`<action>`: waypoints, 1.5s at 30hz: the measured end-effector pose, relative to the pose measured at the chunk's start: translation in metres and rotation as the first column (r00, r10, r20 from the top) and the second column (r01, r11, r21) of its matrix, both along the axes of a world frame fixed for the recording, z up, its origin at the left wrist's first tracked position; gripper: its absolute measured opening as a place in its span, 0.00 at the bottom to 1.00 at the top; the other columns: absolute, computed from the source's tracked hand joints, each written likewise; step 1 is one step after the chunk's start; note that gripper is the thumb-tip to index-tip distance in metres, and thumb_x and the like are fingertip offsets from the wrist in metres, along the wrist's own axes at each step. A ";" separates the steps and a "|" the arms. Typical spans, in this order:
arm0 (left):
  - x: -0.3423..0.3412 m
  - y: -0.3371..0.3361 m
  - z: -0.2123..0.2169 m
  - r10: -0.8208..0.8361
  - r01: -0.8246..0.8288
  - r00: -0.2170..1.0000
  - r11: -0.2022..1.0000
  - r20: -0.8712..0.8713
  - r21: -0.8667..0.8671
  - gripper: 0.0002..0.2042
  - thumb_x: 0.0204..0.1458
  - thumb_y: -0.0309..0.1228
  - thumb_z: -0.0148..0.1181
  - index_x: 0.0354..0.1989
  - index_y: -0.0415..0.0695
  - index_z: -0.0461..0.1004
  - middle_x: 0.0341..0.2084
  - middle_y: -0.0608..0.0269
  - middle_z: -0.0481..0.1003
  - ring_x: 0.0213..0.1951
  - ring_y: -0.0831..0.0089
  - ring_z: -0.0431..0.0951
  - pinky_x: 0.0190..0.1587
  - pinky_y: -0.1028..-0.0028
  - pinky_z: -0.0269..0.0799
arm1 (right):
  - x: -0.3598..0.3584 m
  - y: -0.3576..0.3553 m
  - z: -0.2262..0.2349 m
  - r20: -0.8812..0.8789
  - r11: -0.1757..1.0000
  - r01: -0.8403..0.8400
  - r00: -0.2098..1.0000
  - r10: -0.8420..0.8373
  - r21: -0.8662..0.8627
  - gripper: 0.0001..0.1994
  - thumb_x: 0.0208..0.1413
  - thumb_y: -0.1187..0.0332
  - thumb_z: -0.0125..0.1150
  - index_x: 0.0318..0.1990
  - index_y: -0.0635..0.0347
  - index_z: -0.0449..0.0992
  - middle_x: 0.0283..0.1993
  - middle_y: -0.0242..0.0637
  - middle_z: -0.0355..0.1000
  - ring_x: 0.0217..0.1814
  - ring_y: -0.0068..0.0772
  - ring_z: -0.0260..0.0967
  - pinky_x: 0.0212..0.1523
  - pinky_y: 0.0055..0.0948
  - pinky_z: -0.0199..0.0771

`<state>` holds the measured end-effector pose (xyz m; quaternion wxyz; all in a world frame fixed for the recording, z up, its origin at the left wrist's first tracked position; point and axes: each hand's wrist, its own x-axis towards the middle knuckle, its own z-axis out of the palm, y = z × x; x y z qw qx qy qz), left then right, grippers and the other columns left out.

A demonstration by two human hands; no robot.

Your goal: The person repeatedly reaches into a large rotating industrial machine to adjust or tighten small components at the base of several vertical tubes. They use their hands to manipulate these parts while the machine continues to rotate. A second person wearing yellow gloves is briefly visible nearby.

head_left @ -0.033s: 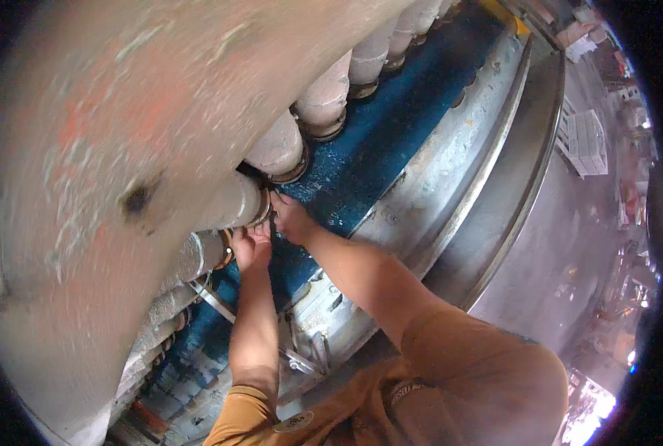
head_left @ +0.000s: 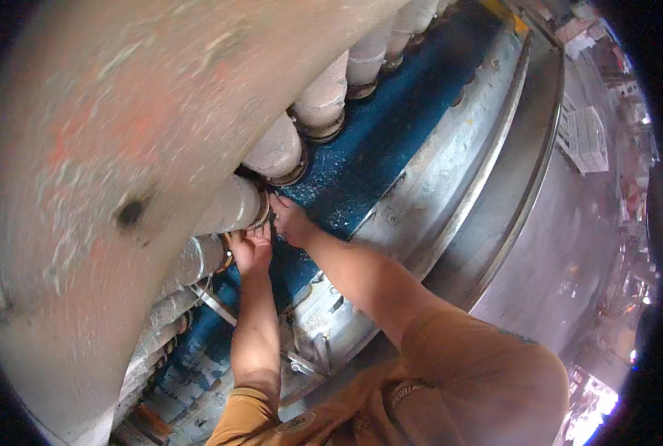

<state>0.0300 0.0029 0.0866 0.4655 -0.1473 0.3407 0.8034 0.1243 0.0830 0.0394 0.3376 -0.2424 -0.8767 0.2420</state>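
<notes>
A huge dusty, pale curved duct [head_left: 123, 149] is feeding a row of grey branch pipes [head_left: 276, 152] into the blue machine deck [head_left: 369, 156]. Both hands are working one pipe's brass-coloured metal collar [head_left: 261, 210]: the left hand [head_left: 251, 249] is cupping it from below, the right hand [head_left: 290, 221] is apparently pinching its edge, steadying the joint.

shirt: mustard-tan, short sleeves | forearms: bare | left hand [head_left: 251, 251], right hand [head_left: 293, 221]: no gloves
</notes>
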 end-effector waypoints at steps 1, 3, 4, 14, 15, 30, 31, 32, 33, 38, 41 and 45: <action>0.003 -0.002 0.004 0.034 -0.034 0.999 0.999 -0.001 0.003 0.21 0.53 0.45 0.48 0.51 0.46 0.62 0.47 0.59 0.67 0.51 0.61 0.66 0.52 0.59 0.63 | 0.002 -0.002 0.008 0.081 0.921 -0.051 0.993 0.089 -0.386 0.29 0.45 0.76 0.50 0.58 0.71 0.52 0.53 0.47 0.61 0.54 0.45 0.57 0.53 0.30 0.60; 0.003 -0.004 0.005 0.017 -0.018 1.000 0.999 -0.004 -0.031 0.22 0.53 0.48 0.46 0.51 0.47 0.62 0.48 0.60 0.67 0.51 0.60 0.66 0.52 0.59 0.62 | -0.003 -0.010 -0.002 0.047 0.908 0.012 0.999 0.009 -0.419 0.28 0.45 0.74 0.50 0.56 0.71 0.55 0.52 0.47 0.62 0.54 0.45 0.58 0.51 0.31 0.62; 0.001 -0.003 0.007 0.010 -0.010 1.000 0.999 -0.008 -0.041 0.23 0.53 0.49 0.45 0.51 0.48 0.62 0.48 0.60 0.66 0.51 0.60 0.66 0.53 0.58 0.62 | -0.008 -0.012 -0.010 0.029 0.901 0.041 0.999 -0.032 -0.432 0.27 0.45 0.73 0.50 0.56 0.70 0.56 0.51 0.47 0.63 0.54 0.45 0.58 0.50 0.31 0.63; 0.002 0.000 -0.008 -0.212 0.196 0.976 0.955 -0.048 -0.222 0.26 0.53 0.54 0.40 0.56 0.51 0.57 0.54 0.64 0.61 0.53 0.63 0.64 0.52 0.57 0.62 | 0.002 -0.023 -0.056 0.188 0.492 0.246 0.968 -0.165 -0.835 0.15 0.50 0.60 0.53 0.37 0.66 0.69 0.35 0.50 0.70 0.36 0.47 0.70 0.35 0.38 0.68; 0.003 -0.008 -0.011 -0.161 0.159 0.987 0.967 0.008 -0.200 0.26 0.53 0.54 0.41 0.55 0.51 0.58 0.53 0.64 0.63 0.52 0.63 0.65 0.51 0.58 0.62 | 0.007 -0.027 -0.044 0.123 0.110 0.159 0.953 -0.277 -0.981 0.18 0.49 0.57 0.55 0.38 0.66 0.69 0.34 0.51 0.71 0.35 0.46 0.70 0.34 0.38 0.68; 0.068 -0.072 -0.039 0.022 0.071 0.974 0.915 0.225 -0.398 0.12 0.51 0.20 0.50 0.44 0.44 0.65 0.39 0.58 0.69 0.40 0.64 0.72 0.43 0.67 0.74 | 0.208 0.023 0.037 0.466 0.636 0.295 0.877 0.116 -0.713 0.15 0.48 0.58 0.58 0.28 0.63 0.70 0.25 0.38 0.71 0.28 0.29 0.67 0.32 0.28 0.65; 0.068 -0.077 -0.038 0.024 0.073 0.970 0.920 0.243 -0.385 0.12 0.50 0.20 0.50 0.44 0.44 0.65 0.39 0.58 0.69 0.40 0.65 0.72 0.43 0.67 0.74 | 0.220 0.021 0.050 0.472 0.664 0.282 0.873 0.122 -0.693 0.14 0.48 0.58 0.57 0.26 0.63 0.70 0.23 0.36 0.70 0.26 0.27 0.66 0.30 0.27 0.64; 0.068 -0.082 -0.036 0.026 0.073 0.966 0.928 0.258 -0.366 0.12 0.50 0.20 0.51 0.43 0.45 0.65 0.39 0.58 0.70 0.39 0.65 0.72 0.42 0.67 0.74 | 0.225 0.021 0.065 0.476 0.695 0.265 0.871 0.126 -0.668 0.15 0.48 0.58 0.57 0.25 0.62 0.69 0.21 0.35 0.69 0.24 0.25 0.65 0.28 0.26 0.63; 0.069 -0.091 -0.026 0.056 0.059 0.931 0.952 0.360 -0.301 0.14 0.49 0.18 0.50 0.45 0.45 0.63 0.37 0.58 0.70 0.38 0.65 0.73 0.41 0.68 0.74 | 0.219 0.027 0.119 0.464 0.694 0.140 0.832 0.304 -0.706 0.19 0.49 0.52 0.53 0.31 0.63 0.71 0.29 0.46 0.71 0.31 0.41 0.69 0.32 0.39 0.65; 0.119 -0.115 0.073 -0.067 0.089 0.987 0.984 0.145 -0.157 0.14 0.50 0.19 0.51 0.44 0.46 0.62 0.38 0.57 0.72 0.37 0.62 0.76 0.42 0.64 0.75 | 0.234 0.000 0.179 0.504 0.534 0.331 0.836 0.216 -0.778 0.17 0.49 0.55 0.55 0.27 0.64 0.72 0.22 0.39 0.70 0.25 0.31 0.67 0.29 0.30 0.65; 0.135 -0.138 0.116 -0.088 0.090 0.996 0.987 0.022 -0.135 0.16 0.51 0.23 0.51 0.49 0.46 0.61 0.43 0.59 0.70 0.43 0.64 0.73 0.45 0.65 0.72 | 0.246 -0.022 0.165 0.464 0.574 0.294 0.869 0.173 -0.764 0.13 0.48 0.61 0.59 0.27 0.64 0.70 0.22 0.35 0.69 0.24 0.24 0.63 0.28 0.26 0.64; 0.159 -0.176 0.134 -0.031 0.024 0.996 0.996 -0.083 -0.086 0.16 0.53 0.24 0.48 0.51 0.45 0.60 0.45 0.59 0.70 0.45 0.65 0.72 0.47 0.63 0.70 | 0.259 -0.042 0.162 0.468 0.558 0.276 0.852 0.235 -0.783 0.12 0.48 0.62 0.59 0.29 0.63 0.69 0.21 0.29 0.64 0.24 0.18 0.56 0.27 0.21 0.61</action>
